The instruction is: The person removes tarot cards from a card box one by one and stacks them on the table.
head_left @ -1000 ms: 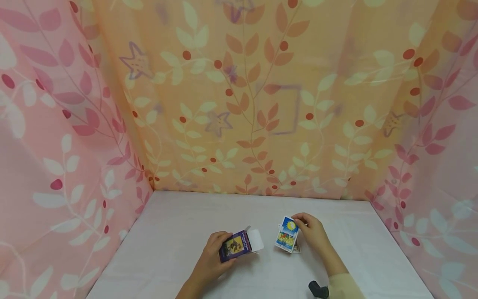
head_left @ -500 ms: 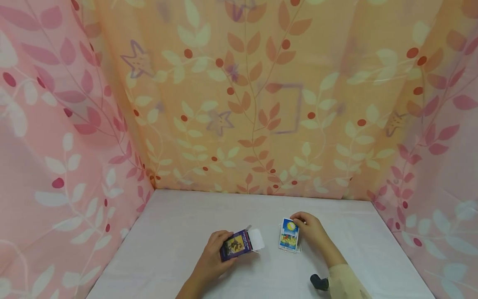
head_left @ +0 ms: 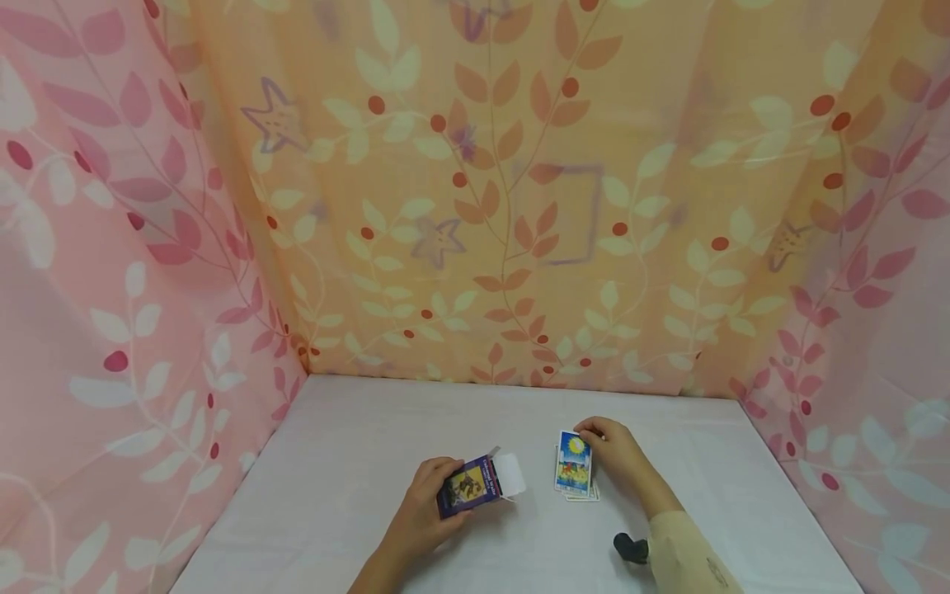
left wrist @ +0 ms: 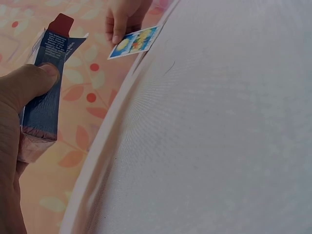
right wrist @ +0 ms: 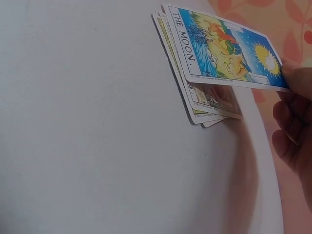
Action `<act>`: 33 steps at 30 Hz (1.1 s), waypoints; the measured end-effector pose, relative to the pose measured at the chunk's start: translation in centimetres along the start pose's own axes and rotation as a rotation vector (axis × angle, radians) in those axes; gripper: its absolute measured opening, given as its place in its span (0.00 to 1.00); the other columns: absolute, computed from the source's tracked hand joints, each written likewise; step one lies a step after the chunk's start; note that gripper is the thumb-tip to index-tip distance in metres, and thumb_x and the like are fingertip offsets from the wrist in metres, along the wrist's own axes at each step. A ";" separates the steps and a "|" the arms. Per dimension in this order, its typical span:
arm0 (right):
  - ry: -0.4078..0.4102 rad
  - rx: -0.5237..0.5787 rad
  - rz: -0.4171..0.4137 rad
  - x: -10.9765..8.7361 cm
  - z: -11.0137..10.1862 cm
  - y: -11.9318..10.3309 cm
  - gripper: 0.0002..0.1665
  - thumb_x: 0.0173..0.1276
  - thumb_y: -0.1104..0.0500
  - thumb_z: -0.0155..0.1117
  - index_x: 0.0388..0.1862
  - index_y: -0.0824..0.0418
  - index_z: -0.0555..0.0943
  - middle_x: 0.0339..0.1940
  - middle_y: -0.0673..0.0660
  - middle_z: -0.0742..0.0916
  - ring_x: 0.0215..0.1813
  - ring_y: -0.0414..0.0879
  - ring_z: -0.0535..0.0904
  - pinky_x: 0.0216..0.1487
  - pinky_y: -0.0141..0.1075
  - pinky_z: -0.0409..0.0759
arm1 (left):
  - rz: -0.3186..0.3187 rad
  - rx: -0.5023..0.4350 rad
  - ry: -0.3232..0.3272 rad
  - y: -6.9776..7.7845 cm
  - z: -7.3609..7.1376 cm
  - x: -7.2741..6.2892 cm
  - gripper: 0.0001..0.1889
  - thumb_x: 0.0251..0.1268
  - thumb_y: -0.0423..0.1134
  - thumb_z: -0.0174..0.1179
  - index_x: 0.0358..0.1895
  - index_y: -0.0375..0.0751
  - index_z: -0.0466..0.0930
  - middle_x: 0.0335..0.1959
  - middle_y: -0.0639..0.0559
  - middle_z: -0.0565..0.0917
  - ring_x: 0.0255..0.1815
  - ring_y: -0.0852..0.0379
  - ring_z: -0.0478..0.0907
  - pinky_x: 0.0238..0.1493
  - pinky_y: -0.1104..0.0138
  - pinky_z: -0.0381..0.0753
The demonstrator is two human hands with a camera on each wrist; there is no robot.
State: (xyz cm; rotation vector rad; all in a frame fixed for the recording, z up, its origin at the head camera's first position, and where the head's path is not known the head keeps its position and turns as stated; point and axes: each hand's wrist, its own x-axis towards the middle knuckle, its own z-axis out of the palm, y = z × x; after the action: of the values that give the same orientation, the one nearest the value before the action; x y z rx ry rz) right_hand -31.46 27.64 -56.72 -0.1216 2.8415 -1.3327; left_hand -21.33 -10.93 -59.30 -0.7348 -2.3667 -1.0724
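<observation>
My left hand [head_left: 423, 507] grips a dark purple card box [head_left: 469, 487] with a picture on its front. The box's white end flap [head_left: 510, 475] stands open toward the right, and in the left wrist view my thumb presses its narrow side. My right hand [head_left: 614, 450] pinches a tarot card [head_left: 574, 464] by its upper corner. "THE MOON." is printed along its lower edge in the right wrist view. Below it, a small pile of cards [right wrist: 200, 114] lies loosely stacked on the white table; the held card overlaps it and tilts up at the pinched end.
A white cloth covers the table [head_left: 371, 429]. Floral curtains [head_left: 475, 206] close in the back and both sides. A black curved piece [head_left: 631, 548] shows beside the right sleeve [head_left: 686, 549].
The Moon card has turned more upright and now lines up more nearly with the pile beneath it. My left hand and the box have stayed almost still.
</observation>
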 end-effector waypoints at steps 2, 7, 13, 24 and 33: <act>-0.003 -0.002 0.009 0.2 -0.1 0.0 0.09 0.79 0.57 0.59 0.47 0.52 0.86 0.47 0.50 0.87 0.54 0.48 0.79 0.64 0.54 0.77 | 0.006 -0.005 0.001 0.0 0.0 0.0 0.43 0.44 0.42 0.84 0.69 0.50 0.74 0.62 0.60 0.74 0.62 0.60 0.73 0.61 0.62 0.81; -0.007 0.000 0.019 0.7 -0.3 0.1 0.09 0.79 0.56 0.59 0.48 0.52 0.86 0.46 0.51 0.87 0.53 0.49 0.78 0.63 0.53 0.77 | 0.007 -0.009 -0.004 0.1 -0.1 0.2 0.44 0.43 0.42 0.84 0.69 0.53 0.74 0.63 0.59 0.74 0.62 0.60 0.72 0.62 0.63 0.80; -0.017 -0.002 0.017 0.9 -0.2 0.6 0.09 0.78 0.56 0.60 0.49 0.54 0.86 0.46 0.51 0.87 0.51 0.48 0.78 0.62 0.52 0.78 | 0.005 0.005 -0.010 0.2 -0.2 0.2 0.44 0.44 0.43 0.84 0.69 0.49 0.74 0.63 0.58 0.73 0.62 0.59 0.72 0.62 0.63 0.80; -0.028 -0.003 -0.031 1.2 0.6 1.9 0.08 0.77 0.59 0.61 0.48 0.57 0.86 0.44 0.51 0.88 0.50 0.46 0.79 0.61 0.51 0.78 | -0.017 0.002 -0.021 0.5 -0.3 0.1 0.43 0.43 0.41 0.84 0.68 0.45 0.75 0.63 0.56 0.73 0.62 0.58 0.72 0.62 0.60 0.81; -0.014 -0.050 -0.064 1.6 1.2 2.5 0.08 0.76 0.62 0.61 0.45 0.56 0.87 0.43 0.50 0.88 0.51 0.46 0.81 0.63 0.55 0.77 | -0.059 -0.029 -0.032 0.5 -0.3 0.0 0.43 0.43 0.42 0.84 0.68 0.48 0.76 0.63 0.61 0.73 0.63 0.61 0.72 0.63 0.60 0.81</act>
State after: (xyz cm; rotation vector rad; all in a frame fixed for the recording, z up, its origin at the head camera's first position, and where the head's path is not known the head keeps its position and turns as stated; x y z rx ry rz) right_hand -33.22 28.24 -59.34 -0.2229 2.8834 -1.2666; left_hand -20.99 -10.86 -58.88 -0.7004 -2.4182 -1.1296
